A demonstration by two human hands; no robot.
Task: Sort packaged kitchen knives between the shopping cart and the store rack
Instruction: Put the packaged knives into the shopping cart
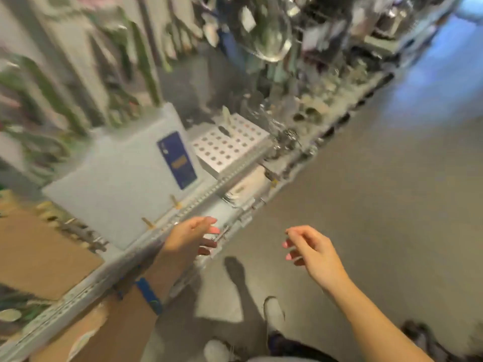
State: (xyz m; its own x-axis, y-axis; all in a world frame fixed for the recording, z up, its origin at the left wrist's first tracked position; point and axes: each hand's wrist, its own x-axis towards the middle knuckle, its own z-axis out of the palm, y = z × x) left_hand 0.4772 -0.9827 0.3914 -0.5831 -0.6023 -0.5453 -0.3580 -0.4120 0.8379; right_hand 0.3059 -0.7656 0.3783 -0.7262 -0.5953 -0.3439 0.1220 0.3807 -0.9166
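From the head camera, our left hand (pixel 193 237) hovers at the front edge of the store rack (pixel 198 197), fingers loosely curled and holding nothing. Our right hand (pixel 311 253), just as relaxed and empty, hangs over the aisle floor (pixel 366 205) beside the rack. On the rack, a white board (pixel 112 189) with a blue label (pixel 177 160) stands behind the left hand; the hanging packages (pixel 47 82) higher up are too blurred for us to tell whether they are knives.

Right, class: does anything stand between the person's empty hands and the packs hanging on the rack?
Yes. A white board with a blue label leans on the shelf between the left hand and the blurred hanging packs. The right hand is over open floor, farther off.
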